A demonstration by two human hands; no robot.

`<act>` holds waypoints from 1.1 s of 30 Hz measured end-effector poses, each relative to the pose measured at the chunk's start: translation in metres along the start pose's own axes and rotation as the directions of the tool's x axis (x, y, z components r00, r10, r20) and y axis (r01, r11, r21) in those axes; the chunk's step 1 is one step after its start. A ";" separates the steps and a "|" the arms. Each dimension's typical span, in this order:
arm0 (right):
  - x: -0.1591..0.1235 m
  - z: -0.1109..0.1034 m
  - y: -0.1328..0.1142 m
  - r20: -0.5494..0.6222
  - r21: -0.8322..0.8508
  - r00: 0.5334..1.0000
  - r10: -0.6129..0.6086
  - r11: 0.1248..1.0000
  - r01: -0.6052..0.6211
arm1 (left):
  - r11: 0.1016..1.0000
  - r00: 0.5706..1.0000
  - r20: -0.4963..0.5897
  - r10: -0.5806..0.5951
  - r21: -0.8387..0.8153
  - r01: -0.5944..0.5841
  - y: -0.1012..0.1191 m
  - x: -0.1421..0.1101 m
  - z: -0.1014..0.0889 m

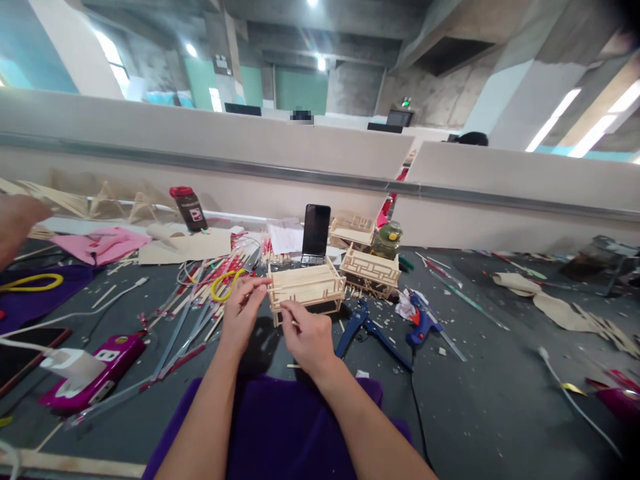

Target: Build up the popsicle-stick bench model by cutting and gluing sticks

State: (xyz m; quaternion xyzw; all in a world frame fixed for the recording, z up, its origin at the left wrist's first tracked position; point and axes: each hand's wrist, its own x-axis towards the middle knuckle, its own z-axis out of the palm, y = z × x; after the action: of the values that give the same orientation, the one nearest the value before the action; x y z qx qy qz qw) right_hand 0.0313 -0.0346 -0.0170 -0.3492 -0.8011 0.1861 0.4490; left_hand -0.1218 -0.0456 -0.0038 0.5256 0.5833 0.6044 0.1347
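A small model built of thin wooden sticks (307, 283), with a slatted top and a railed frame, stands on the dark table in front of me. At its left corner post, my left hand (243, 312) is closed with thumb and fingertips on the wood. My right hand (309, 337) is closed in a pinch against the lower front rail near the same corner. Whatever lies between the right fingertips is too small to make out. Behind the model, a dark-screened phone (316, 231) leans upright.
Two similar stick models (371, 270) stand behind right. Blue cutting pliers (367, 327) and a blue glue gun (425, 321) lie at right. Left are yellow-handled scissors (223, 285), loose sticks and a purple power strip (100, 373). Another person's hand (20, 220) shows far left.
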 end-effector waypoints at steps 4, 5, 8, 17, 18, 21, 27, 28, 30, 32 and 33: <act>-0.003 0.000 -0.008 0.099 -0.022 0.981 -0.165 0.986 0.168 | 0.991 0.991 0.123 0.042 0.124 -0.057 -0.002 0.024 -0.009; -0.003 0.001 -0.010 0.124 -0.029 0.974 -0.192 0.980 0.197 | 0.987 0.974 0.225 0.020 0.153 -0.056 -0.001 0.035 -0.012; -0.003 0.003 -0.014 0.167 -0.040 0.963 -0.211 0.975 0.221 | 0.950 0.858 0.512 -0.034 0.283 -0.131 0.010 0.073 -0.018; -0.002 0.003 -0.010 0.168 -0.043 0.974 -0.152 0.986 0.161 | 0.773 0.486 0.862 -0.144 0.405 -0.489 0.039 0.116 0.024; -0.001 0.002 -0.009 0.165 -0.050 0.976 -0.143 0.987 0.153 | 0.761 0.448 0.876 -0.180 0.412 -0.500 0.037 0.116 0.028; 0.000 0.002 -0.008 0.164 -0.074 0.978 -0.129 0.987 0.142 | 0.734 0.368 0.894 -0.256 0.428 -0.528 0.034 0.116 0.033; 0.002 0.001 -0.008 0.169 -0.080 0.979 -0.115 0.988 0.130 | 0.674 0.352 0.892 -0.282 0.446 -0.590 0.033 0.121 0.033; 0.002 0.001 -0.008 0.168 -0.081 0.980 -0.111 0.989 0.126 | 0.664 0.359 0.890 -0.281 0.450 -0.597 0.031 0.122 0.032; 0.001 0.002 -0.008 0.163 -0.080 0.981 -0.107 0.989 0.121 | 0.647 0.368 0.886 -0.282 0.459 -0.609 0.029 0.124 0.031; 0.001 0.002 -0.008 0.159 -0.075 0.981 -0.111 0.989 0.124 | 0.621 0.375 0.878 -0.298 0.476 -0.623 0.028 0.124 0.030; 0.001 0.003 -0.007 0.158 -0.071 0.981 -0.116 0.989 0.128 | 0.605 0.379 0.872 -0.309 0.488 -0.629 0.028 0.124 0.030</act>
State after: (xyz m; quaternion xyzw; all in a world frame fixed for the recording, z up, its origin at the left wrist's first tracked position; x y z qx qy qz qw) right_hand 0.0259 -0.0389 -0.0134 -0.3019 -0.8602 0.1519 0.3819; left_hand -0.1360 0.0598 0.0726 0.8269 0.5415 -0.0929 0.1200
